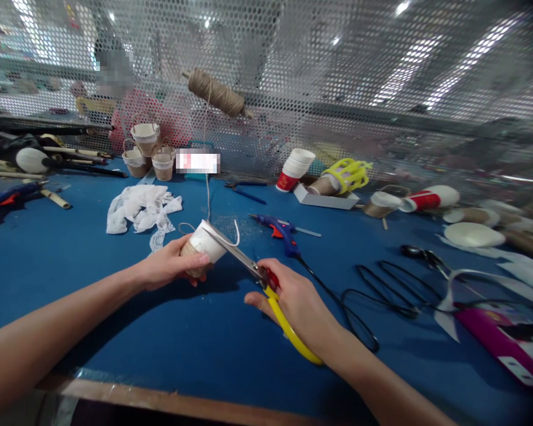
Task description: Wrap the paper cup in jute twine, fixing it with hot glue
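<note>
White, twine-wrapped cup (pixel 212 244) tilted in closed left grip (pixel 173 260) above blue desk (pixel 231 355); right grip (pixel 295 299) curled round yellow-handled scissors (pixel 256 270), blades at cup's rim.

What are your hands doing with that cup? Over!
Left hand: gripping white cup, twine around its lower part. Right hand: scissors, blades at the rim, white strip curling alongside. Glue gun lies nearby, touching neither hand.

In front of you, the blue tabletop (pixel 182 355) ends in a wooden edge (pixel 169 401) along its near side. Beyond the tabletop you face a perforated metal screen (pixel 320 59); bright streaks of light (pixel 406 71) show high above the tabletop, left and right.
</note>
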A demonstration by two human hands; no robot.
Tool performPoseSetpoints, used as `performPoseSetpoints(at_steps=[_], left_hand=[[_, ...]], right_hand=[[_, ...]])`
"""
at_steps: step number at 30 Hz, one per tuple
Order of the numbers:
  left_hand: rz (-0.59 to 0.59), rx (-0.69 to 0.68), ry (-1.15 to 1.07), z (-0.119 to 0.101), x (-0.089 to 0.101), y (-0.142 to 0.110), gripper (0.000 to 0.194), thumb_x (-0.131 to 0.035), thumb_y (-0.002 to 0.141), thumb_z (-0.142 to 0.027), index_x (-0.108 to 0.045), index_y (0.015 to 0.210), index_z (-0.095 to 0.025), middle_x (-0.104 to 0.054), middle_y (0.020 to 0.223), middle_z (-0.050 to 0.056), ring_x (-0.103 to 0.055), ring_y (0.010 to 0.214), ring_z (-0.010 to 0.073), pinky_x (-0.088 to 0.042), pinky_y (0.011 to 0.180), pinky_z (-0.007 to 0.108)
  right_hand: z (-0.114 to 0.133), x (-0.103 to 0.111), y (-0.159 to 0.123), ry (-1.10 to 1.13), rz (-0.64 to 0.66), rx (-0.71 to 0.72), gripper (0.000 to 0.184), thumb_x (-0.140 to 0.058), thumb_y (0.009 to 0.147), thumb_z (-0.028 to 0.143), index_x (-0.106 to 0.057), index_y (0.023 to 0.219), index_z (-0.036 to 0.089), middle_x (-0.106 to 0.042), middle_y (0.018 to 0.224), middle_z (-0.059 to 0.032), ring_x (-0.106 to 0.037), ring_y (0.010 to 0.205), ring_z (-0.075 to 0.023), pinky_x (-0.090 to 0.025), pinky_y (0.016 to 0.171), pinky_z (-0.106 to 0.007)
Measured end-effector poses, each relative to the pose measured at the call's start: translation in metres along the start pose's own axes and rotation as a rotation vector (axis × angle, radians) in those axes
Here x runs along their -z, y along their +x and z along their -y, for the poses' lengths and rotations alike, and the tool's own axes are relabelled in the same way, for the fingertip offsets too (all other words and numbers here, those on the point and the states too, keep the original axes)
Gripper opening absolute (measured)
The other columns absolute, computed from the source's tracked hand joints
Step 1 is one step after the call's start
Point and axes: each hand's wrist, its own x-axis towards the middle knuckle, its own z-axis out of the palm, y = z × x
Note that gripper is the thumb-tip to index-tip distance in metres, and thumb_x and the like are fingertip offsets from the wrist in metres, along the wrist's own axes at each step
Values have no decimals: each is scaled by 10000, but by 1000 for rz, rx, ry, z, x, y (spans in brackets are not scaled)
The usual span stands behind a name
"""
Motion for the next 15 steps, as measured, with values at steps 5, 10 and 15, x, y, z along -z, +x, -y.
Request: performPoseSetpoints(at_steps=[5,10,15], left_hand=[[-23,-33,59,-1,2,1,409,-639,698,-413,-447,941,-146,-552,803,44,-548,648,133,-425,523,248],[-55,-48,81,-2,4,1,451,-659,671,-420,-441,946,-137,-549,785,37,-545,646,130,-432,528,248],[40,-18,-72,-3,12,1,590,-679,629,-493,-423,1041,-159,-563,927,86,-590,766,191,-464,605,292]], right_hand=[[3,1,0,29,12,-7,352,-541,753,510,-509,856,175,-570,641,-5,-467,492,-108,-398,482,-238],[2,1,-2,11,-1,-2,329,-544,756,497,-516,829,178,-566,611,7,-457,472,-102,-382,464,-230],[2,2,-2,14,5,-4,319,-532,768,493,-512,829,181,-557,607,14,-454,470,-96,-379,463,-220]])
